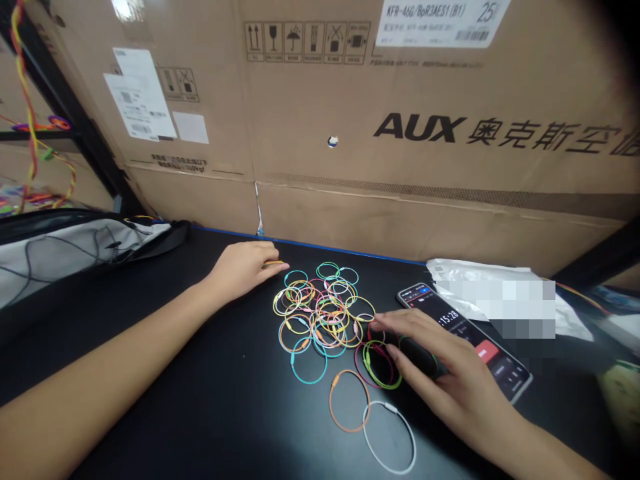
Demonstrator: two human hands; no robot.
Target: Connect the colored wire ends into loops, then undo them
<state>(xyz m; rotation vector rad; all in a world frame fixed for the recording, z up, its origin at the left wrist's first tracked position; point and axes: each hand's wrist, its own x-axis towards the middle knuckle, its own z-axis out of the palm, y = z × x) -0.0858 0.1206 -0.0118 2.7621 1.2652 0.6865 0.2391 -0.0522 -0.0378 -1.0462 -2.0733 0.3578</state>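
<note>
My left hand (245,268) is closed at the left of a heap of colourful wire rings (330,313), each with a small clasp. A thin orange piece (273,262) sticks out between its thumb and fingers, most of it hidden. At the heap's right edge, my right hand (445,353) curls its thumb and fingers around a dark shape (420,355) that I cannot make out. Green rings (383,383) lie by its thumb. In front, an orange ring (331,408) overlaps a white ring (411,445) on the black tabletop (200,413).
A phone (500,363) with a lit timer screen lies beyond my right hand, beside a white plastic package (450,283). At the left rests a grey and black bag (75,250). A large cardboard box (300,127) stands along the table's back edge.
</note>
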